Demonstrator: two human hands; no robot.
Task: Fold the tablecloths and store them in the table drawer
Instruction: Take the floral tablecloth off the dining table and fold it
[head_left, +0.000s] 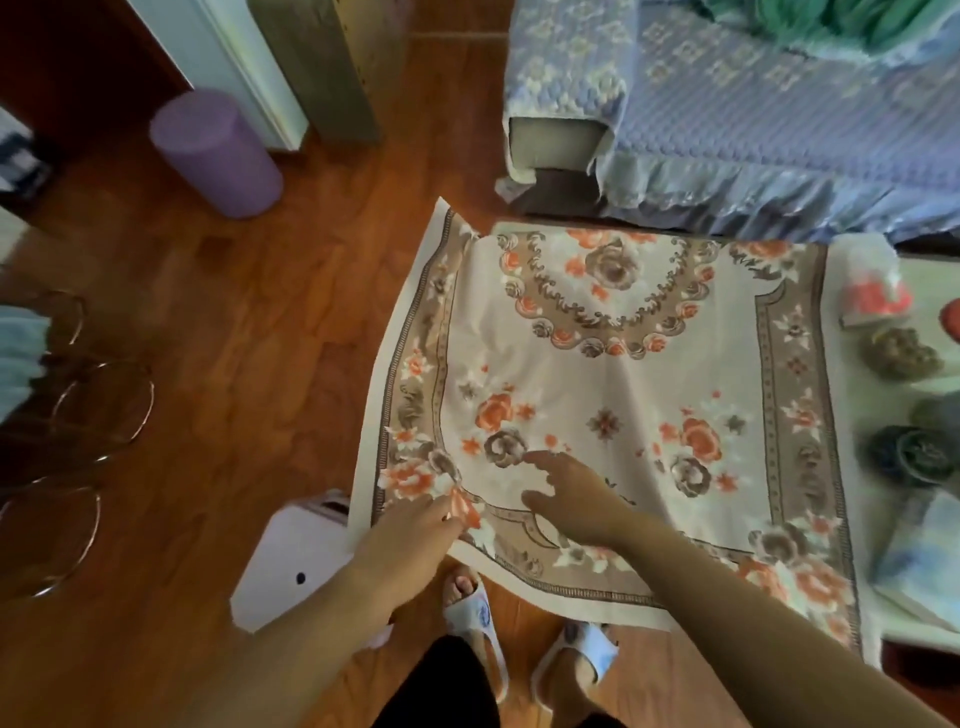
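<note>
A cream tablecloth (613, 374) printed with orange and brown flowers and a brown border lies spread over a table, its left and near edges hanging over the side. My left hand (410, 530) pinches the cloth near its near-left corner, where the fabric bunches up. My right hand (571, 499) rests flat on the cloth just to the right, fingers stretched out. No drawer is visible.
On the table's right side (883, 618) sit a red-and-white packet (872, 291), dark bowl-like objects (909, 452) and a folded pale cloth (919, 561). A white box (291, 561) stands on the wooden floor by my feet. A purple cylinder (218, 150), metal stool rings (98, 410) and a blue-covered sofa (753, 114) surround the table.
</note>
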